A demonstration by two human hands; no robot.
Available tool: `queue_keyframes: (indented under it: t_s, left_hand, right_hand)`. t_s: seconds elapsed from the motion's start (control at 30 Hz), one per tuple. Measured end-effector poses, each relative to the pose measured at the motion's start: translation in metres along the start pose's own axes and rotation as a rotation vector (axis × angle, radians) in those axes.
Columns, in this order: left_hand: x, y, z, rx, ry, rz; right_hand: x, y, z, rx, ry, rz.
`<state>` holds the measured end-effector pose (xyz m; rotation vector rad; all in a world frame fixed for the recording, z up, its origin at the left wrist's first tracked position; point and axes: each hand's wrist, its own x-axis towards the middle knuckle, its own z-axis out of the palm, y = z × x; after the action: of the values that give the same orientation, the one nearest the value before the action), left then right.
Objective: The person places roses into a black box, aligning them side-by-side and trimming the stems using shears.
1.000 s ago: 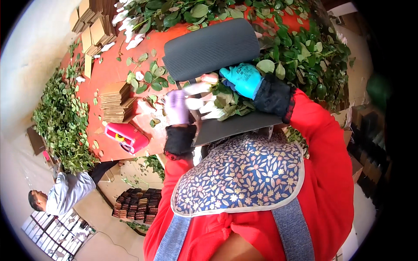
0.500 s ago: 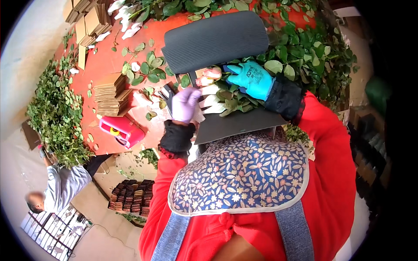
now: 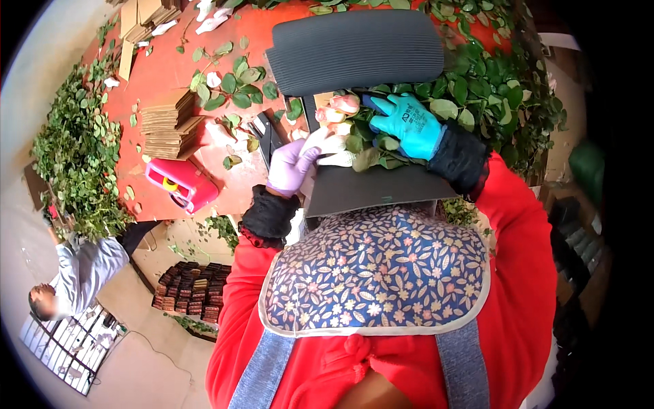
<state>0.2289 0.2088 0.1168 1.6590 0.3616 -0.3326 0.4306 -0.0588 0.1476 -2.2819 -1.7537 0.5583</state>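
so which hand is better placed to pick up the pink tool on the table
Left, probably. The left hand in the purple glove is nearer the pink tool; the right hand in the blue glove rests across the roses.

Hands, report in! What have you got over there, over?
Left hand in purple glove, fingers gripping pale rose heads. Right hand in teal glove resting on the leafy stems. Grey ribbed pad just beyond the bunch.

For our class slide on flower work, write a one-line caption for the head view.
Purple-gloved left hand and teal-gloved right hand gather pale roses over a dark sheet at a red table.
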Motion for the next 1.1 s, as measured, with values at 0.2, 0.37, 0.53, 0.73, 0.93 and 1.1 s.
queue_keyframes:
  t_s: [0.2, 0.37, 0.53, 0.73, 0.93, 1.1]
  left_hand:
    - [-0.083, -0.017, -0.078, 0.108, 0.441, -0.215]
    - [-0.255, -0.148, -0.094, 0.175, 0.203, -0.509]
    - [-0.315, -0.215, -0.093, 0.885, -0.246, -1.119]
    - [-0.121, -0.095, -0.046, 0.657, 0.079, -0.243]
    - [-0.007, 0.029, -0.007, 0.456, -0.101, -0.090]
    - [0.002, 0.029, 0.000, 0.448, -0.109, -0.025]
  right_hand:
    - [-0.003, 0.002, 0.005, 0.139, 0.085, -0.023]
    - [0.003, -0.001, -0.026, 0.239, 0.058, -0.049]
    - [-0.001, -0.034, -0.114, 0.283, 0.006, 0.003]
    - [0.040, -0.061, -0.082, 0.209, -0.012, -0.171]
    - [0.040, -0.044, -0.008, 0.011, -0.107, -0.141]
    - [0.041, -0.039, -0.005, 0.087, -0.223, -0.080]
